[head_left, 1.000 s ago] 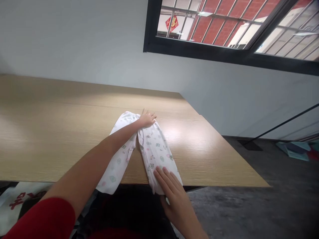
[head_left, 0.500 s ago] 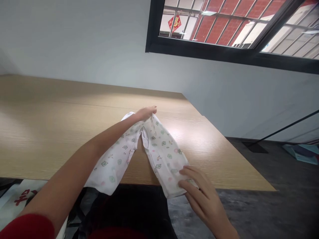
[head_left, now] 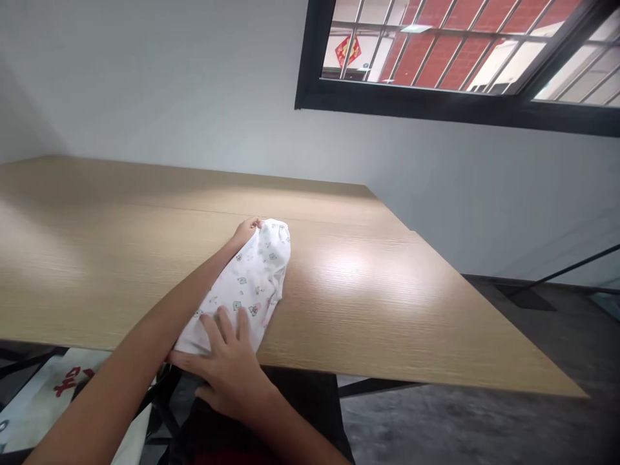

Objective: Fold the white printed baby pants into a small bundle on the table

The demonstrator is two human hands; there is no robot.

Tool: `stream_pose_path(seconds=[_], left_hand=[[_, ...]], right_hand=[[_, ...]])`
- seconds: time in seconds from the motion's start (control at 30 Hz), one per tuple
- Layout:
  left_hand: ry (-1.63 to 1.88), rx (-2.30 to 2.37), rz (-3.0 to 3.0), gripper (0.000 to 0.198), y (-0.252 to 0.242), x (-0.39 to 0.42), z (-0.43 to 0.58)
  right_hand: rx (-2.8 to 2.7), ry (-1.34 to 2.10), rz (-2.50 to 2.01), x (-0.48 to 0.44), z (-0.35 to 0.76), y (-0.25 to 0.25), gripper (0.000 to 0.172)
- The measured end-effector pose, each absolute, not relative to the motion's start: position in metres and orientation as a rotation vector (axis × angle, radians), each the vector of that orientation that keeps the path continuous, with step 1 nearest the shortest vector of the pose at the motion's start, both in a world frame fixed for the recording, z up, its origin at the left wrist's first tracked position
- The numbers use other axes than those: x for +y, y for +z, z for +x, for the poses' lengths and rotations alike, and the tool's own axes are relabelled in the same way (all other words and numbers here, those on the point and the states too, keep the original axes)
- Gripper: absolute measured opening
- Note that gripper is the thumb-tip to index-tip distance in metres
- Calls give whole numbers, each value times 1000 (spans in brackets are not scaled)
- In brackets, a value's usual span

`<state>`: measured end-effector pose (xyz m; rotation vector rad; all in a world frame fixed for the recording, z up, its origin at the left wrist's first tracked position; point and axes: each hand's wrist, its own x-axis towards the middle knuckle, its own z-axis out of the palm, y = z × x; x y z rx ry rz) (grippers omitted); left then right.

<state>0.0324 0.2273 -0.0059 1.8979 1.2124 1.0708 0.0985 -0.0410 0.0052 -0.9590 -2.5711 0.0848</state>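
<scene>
A small white garment [head_left: 256, 271] printed with tiny pastel figures is laid on a pale wooden table [head_left: 387, 290], just left of the frame's centre. It is doubled into a narrow strip that runs from the table's near edge up toward the middle of the frame.

The left hand [head_left: 247, 227] is seen at the garment's far end, touching its upper left corner. The fingers are curled there, but it cannot be told whether cloth is pinched between them. The bare left forearm is stretched along the garment's left side from the lower left of the frame.

The right hand [head_left: 227, 365] is placed flat on the near end, at the table's edge. Its fingers [head_left: 223, 326] are spread and extended, and nothing is gripped.

A black-framed window [head_left: 436, 106] with a red ornament [head_left: 347, 48] behind the glass is set in the upper right. A white bag [head_left: 53, 394] with red print is visible below the table, lower left.
</scene>
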Motion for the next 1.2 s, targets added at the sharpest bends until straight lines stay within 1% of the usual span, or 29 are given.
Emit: stream_pose_path(seconds=[0.07, 0.17, 0.23, 0.27, 0.3, 0.37, 0.47, 0.53, 0.57, 0.7, 0.83, 0.9, 0.97, 1.0, 1.1, 1.2], left_hand=[[1081, 1242, 1864, 23, -7, 232, 33], [1083, 1296, 1833, 26, -5, 233, 35], [1055, 1335, 1846, 30, -3, 229, 37], [1035, 1352, 1866, 33, -3, 226, 38], [1013, 1367, 1893, 34, -2, 223, 39], [963, 1397, 1949, 33, 0, 219, 42], [890, 1467, 2004, 26, 1, 219, 46], [859, 1517, 2030, 24, 1, 221, 47], [851, 1537, 2044, 24, 1, 223, 48], [846, 1575, 2103, 25, -4, 225, 50], [846, 1592, 2146, 26, -9, 225, 50], [841, 1595, 2163, 26, -8, 225, 50], [834, 1588, 2188, 27, -3, 224, 51], [831, 1580, 2208, 28, 1, 221, 52], [837, 1488, 2332, 37, 16, 197, 61], [727, 1122, 2583, 43, 27, 149, 75]], right_hand=[[-2569, 136, -996, -46, 109, 4, 66], [-2562, 298, -993, -51, 138, 7, 65], [-2556, 451, -993, -51, 163, 9, 73], [-2554, 509, -999, -51, 176, 11, 74], [-2557, 544, -1007, -52, 188, 13, 68], [-2555, 536, -1023, -53, 206, 16, 47], [-2472, 373, -1033, -57, 217, 21, 33], [-2435, 237, -1015, -59, 216, 24, 19], [-2442, 175, -996, -60, 214, 26, 16], [-2457, -50, -897, -68, 213, 35, 24], [-2367, -185, -911, -81, 220, 35, 26], [-2367, -158, -928, -84, 222, 31, 23], [-2396, -70, -943, -83, 222, 28, 14], [-2401, -17, -956, -80, 222, 28, 13], [-2380, 97, -1017, -62, 218, 34, 20], [-2451, 135, -1064, -38, 210, 37, 31]])
